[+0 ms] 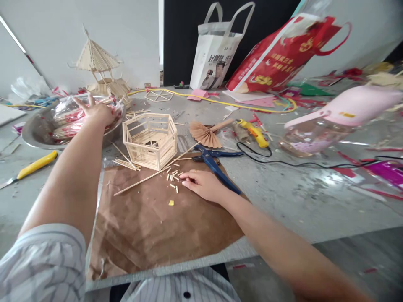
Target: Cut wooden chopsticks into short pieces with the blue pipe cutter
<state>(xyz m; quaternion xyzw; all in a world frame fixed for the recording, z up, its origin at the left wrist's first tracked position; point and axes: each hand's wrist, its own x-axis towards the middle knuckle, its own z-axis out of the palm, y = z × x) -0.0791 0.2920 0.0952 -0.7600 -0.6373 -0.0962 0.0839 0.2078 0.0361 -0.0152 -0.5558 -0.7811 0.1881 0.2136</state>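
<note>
My left hand (96, 113) reaches into a metal basin (30, 132), its fingers spread over plastic-wrapped bundles of thin sticks (74, 126). What lies under the palm is hidden. My right hand (201, 184) rests on brown paper (151, 235), thumb and index finger apart, beside several short cut stick pieces (171, 177). Nothing shows between its fingers. Just behind the pieces stands a hexagonal stick frame (151, 144) with railing-like sides. A long thin stick (141, 181) lies diagonally in front of it. Blue-handled cutters (217, 167) lie against the right hand's far side.
A yellow utility knife (37, 165) lies at left. Behind are a stick pavilion model (96, 63), a white bag (214, 54) and a red bag (277, 54). To the right are a folded paper fan (206, 134), a yellow glue gun (256, 133) with black cord, and a pink-topped bottle (317, 134).
</note>
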